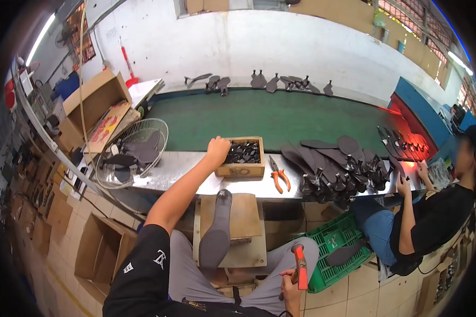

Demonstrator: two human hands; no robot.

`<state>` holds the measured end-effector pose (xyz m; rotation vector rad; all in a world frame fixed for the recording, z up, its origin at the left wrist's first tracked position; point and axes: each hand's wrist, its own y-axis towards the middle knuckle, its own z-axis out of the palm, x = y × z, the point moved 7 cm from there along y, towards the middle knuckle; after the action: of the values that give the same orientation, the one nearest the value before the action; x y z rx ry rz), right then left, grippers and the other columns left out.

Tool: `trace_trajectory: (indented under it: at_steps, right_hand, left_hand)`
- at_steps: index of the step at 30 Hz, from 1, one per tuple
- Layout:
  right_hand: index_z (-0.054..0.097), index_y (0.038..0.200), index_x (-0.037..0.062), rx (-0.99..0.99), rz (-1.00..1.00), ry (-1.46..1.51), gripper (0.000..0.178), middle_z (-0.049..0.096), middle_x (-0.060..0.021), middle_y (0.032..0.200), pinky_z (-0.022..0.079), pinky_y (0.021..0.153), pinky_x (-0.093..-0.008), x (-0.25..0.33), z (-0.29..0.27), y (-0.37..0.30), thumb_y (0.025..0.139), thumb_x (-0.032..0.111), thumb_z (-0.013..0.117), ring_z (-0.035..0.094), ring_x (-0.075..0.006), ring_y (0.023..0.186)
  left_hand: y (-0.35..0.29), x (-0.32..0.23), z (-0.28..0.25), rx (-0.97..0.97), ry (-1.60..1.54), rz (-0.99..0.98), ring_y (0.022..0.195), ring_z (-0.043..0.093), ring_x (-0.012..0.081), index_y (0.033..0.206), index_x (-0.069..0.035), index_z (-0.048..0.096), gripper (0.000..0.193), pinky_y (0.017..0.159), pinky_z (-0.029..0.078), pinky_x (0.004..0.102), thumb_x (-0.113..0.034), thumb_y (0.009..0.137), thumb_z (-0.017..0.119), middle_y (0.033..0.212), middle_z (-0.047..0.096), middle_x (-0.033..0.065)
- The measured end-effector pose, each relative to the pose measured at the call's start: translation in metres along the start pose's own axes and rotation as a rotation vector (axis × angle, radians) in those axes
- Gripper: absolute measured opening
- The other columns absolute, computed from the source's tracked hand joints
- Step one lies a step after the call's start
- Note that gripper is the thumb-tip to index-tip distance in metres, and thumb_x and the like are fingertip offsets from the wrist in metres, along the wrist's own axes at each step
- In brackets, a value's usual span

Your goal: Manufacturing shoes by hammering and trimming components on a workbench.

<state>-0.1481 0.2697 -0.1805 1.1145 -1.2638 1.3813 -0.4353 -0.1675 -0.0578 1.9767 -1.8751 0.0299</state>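
Note:
My left hand [218,150] is at the left end of a small wooden box [241,170] filled with small black parts [244,152]. Its fingers are curled down at the parts, and what they hold, if anything, is hidden. Low in the view, beside my right knee, my right hand [290,294] grips a hammer [302,269] with a red head. Between my knees, a dark grey insole [215,240] lies lengthwise over a wooden block [245,215], with a black piece at its far end. Orange-handled pliers [278,175] lie right of the box.
Dark insoles with black pieces [338,169] are piled on the metal bench edge [164,179]. A wire basket [156,127] stands left; behind runs a green conveyor belt [248,113]. A green crate [322,269] is on the floor; a co-worker [428,222] sits at right.

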Motion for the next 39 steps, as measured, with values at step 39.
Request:
trace_trajectory:
  at_steps: [39]
  right_hand:
    - [0.062, 0.117, -0.003, 0.473, -0.285, 0.113, 0.033, 0.066, -0.008, 0.086, 0.033, 0.04, -0.0201, 0.214, 0.166, 0.021, 0.086, -0.001, 0.072, 0.049, -0.0051, 0.049]
  left_hand:
    - [-0.259, -0.062, -0.242, -0.336, -1.609, -0.125, 0.083, 0.065, 0.0107, 0.121, 0.001, 0.065, 0.034, 0.073, 0.053, 0.0233, 0.001, 0.088, 0.071, 0.096, 0.07, 0.0088]
